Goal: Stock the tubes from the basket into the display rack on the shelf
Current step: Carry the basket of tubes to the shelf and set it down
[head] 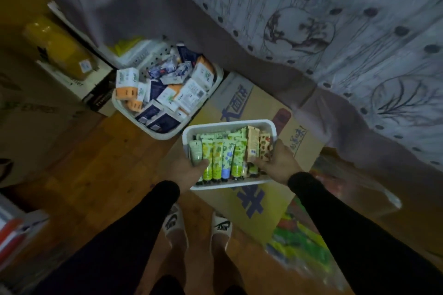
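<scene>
A white basket (230, 125) full of green patterned tubes (217, 158) and a couple of small cartons (253, 143) is in the middle of the head view, above a flattened cardboard box. My left hand (185, 172) grips its left near corner, thumb over the rim beside a pale green tube (196, 152). My right hand (279, 163) grips the right side, fingers curled in by the cartons. No display rack or shelf shows in this frame.
A second white basket (124, 109) heaped with small boxed goods sits on the floor behind to the left. Cardboard boxes (244, 100) lie under and around. A patterned cloth (335, 31) hangs across the back and right. My slippered feet (199, 227) stand on the wooden floor.
</scene>
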The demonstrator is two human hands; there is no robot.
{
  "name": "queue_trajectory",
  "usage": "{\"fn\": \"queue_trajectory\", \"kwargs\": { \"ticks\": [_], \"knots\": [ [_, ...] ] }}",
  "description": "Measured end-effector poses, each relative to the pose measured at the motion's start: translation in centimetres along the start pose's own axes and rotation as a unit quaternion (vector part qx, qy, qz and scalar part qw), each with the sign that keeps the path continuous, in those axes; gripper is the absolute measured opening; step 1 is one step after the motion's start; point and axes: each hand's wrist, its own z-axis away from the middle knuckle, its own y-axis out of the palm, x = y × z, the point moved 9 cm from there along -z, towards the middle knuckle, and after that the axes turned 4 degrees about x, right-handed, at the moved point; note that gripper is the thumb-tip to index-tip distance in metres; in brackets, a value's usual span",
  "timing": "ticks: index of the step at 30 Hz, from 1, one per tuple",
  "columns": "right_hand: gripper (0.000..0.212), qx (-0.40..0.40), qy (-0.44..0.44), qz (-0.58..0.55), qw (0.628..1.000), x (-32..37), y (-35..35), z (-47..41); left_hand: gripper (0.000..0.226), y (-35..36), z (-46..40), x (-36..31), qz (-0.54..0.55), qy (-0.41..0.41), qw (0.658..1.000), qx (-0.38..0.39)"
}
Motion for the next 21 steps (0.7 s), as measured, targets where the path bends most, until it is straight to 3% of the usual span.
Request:
{"fn": "queue_trajectory", "kwargs": {
  "ticks": [4,9,17,21],
  "knots": [
    [0.065,-0.015,-0.034,-0.005,0.999,6.0,-1.5,4.2,0.04,-6.0,4.5,-2.9,-0.018,0.061,0.997,-0.036],
    [0.065,-0.012,-0.084,0.012,0.996,15.6,-2.5,10.4,0.069,-14.6,12.2,-4.4,-0.051,0.086,0.991,-0.088],
    [0.057,0.034,-0.219,0.105,0.97,30.7,-0.2,18.8,0.035,-25.3,25.7,-1.9,0.021,0.101,0.977,-0.185],
    [0.052,0.067,-0.305,0.133,0.941,36.7,3.1,22.8,0.032,-27.9,32.3,2.3,0.054,0.076,0.959,-0.267]
  ]
}}
